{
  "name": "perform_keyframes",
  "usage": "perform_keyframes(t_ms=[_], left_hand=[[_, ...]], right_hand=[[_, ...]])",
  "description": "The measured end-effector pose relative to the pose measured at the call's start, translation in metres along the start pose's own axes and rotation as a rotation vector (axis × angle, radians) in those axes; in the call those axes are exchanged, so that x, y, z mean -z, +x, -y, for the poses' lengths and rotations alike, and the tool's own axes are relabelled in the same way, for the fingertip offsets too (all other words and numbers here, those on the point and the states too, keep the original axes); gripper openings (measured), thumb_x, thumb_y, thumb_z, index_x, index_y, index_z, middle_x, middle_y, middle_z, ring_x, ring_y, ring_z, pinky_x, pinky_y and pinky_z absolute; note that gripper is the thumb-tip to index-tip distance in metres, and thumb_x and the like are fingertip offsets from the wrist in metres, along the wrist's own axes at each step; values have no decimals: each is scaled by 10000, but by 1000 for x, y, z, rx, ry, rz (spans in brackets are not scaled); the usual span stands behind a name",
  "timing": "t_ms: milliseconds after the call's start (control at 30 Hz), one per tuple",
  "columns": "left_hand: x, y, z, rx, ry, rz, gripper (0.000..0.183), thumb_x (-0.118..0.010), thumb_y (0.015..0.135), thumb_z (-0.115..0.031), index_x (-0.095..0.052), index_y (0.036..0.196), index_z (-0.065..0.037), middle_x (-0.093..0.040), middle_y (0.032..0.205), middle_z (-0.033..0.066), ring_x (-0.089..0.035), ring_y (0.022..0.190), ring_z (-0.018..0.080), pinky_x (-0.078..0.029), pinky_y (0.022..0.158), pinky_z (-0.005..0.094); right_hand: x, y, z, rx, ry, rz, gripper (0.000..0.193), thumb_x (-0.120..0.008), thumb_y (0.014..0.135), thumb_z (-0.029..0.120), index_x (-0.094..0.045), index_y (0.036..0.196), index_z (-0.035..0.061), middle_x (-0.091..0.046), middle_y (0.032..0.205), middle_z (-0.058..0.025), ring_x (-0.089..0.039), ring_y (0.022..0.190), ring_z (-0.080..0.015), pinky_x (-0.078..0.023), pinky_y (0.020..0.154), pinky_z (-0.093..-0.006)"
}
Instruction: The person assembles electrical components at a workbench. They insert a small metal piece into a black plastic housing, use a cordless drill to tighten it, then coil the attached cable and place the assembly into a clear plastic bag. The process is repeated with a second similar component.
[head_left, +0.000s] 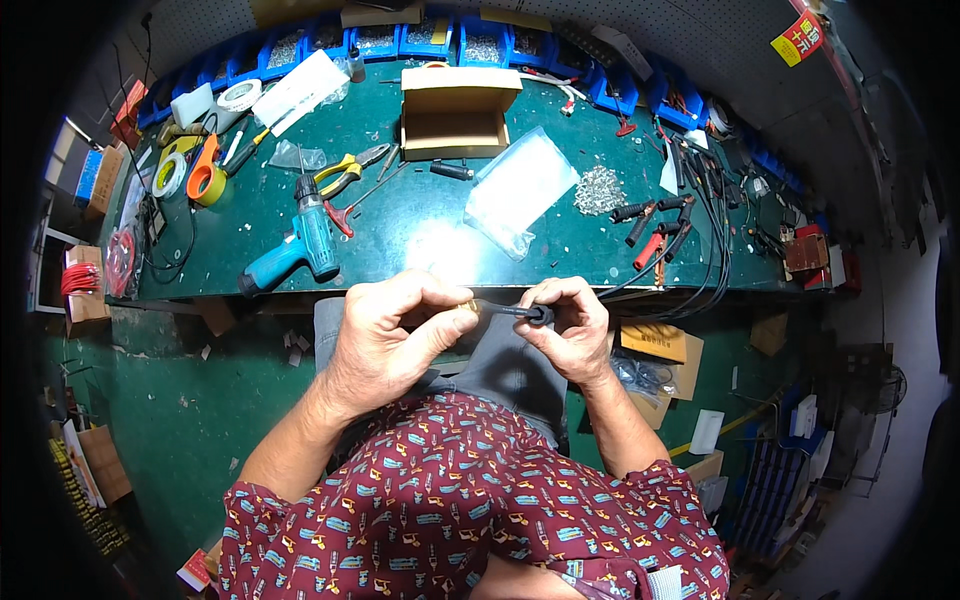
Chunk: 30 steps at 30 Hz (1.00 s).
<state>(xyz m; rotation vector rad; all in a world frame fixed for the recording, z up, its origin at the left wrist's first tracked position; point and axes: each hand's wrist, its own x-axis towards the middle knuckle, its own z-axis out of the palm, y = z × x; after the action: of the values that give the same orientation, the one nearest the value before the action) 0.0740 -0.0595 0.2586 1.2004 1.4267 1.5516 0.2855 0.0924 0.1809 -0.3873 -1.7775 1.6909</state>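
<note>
Over my lap, just off the bench's front edge, both my hands are closed in pinches facing each other. Thumb and fingertips of my left hand (pixel 395 335) hold a small brass-coloured metal piece (pixel 468 306), mostly covered by them. My right hand (pixel 572 330) grips a black cable (pixel 508 310) by a round black rubber sleeve (pixel 540 315). The short end of that cable points left toward the brass-coloured piece; whether the two touch I cannot tell. More black cables (pixel 715 255) trail over the bench edge to the right of my right hand.
The green bench (pixel 390 240) carries a teal cordless drill (pixel 290 245), yellow-black pliers (pixel 350 172), a plastic bag (pixel 522 190) and an open cardboard box (pixel 455 140). Right of these lie a pile of small metal parts (pixel 600 190) and red and black clamps (pixel 650 248). Blue bins (pixel 430 38) line the back.
</note>
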Motion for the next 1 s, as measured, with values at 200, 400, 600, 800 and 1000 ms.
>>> perform_keyframes(t_ms=[200,400,600,800,1000], left_hand=[[-2,-1,6,96,-94,36,112,-705,952,0,-707,1049,57,-736,900,78,-693,779,97,-570,690,244],[-13,-3,23,214,-159,68,118,-667,1000,-54,-682,1056,49,-724,897,70,-641,719,71,-535,638,221],[-26,-7,36,219,-353,-44,155,-689,1015,-147,-665,1015,6,-708,889,45,-599,697,37,-500,605,196],[-32,-8,46,176,-388,-96,163,-666,1031,-164,-663,1049,-1,-667,827,6,-555,658,20,-450,560,182],[-45,-8,54,166,-436,-222,164,-673,1030,-176,-640,1014,-16,-653,825,-5,-551,674,17,-442,565,180]], right_hand=[[0,4,16,64,-315,69,358,-832,818,36,-689,1142,-20,-730,1039,-137,-707,949,-205,-551,858,-312],[-11,14,22,121,-421,176,402,-853,805,87,-712,1167,-16,-749,1026,-161,-737,915,-263,-568,820,-335],[-20,16,20,120,-421,170,404,-843,825,71,-704,1195,-13,-755,1074,-166,-743,967,-263,-576,856,-343],[-26,17,21,78,-373,152,393,-827,850,72,-696,1209,-20,-761,1080,-169,-755,962,-253,-584,847,-333],[-34,19,23,206,-515,96,386,-819,853,60,-691,1208,-25,-757,1053,-179,-762,929,-270,-597,810,-334]])
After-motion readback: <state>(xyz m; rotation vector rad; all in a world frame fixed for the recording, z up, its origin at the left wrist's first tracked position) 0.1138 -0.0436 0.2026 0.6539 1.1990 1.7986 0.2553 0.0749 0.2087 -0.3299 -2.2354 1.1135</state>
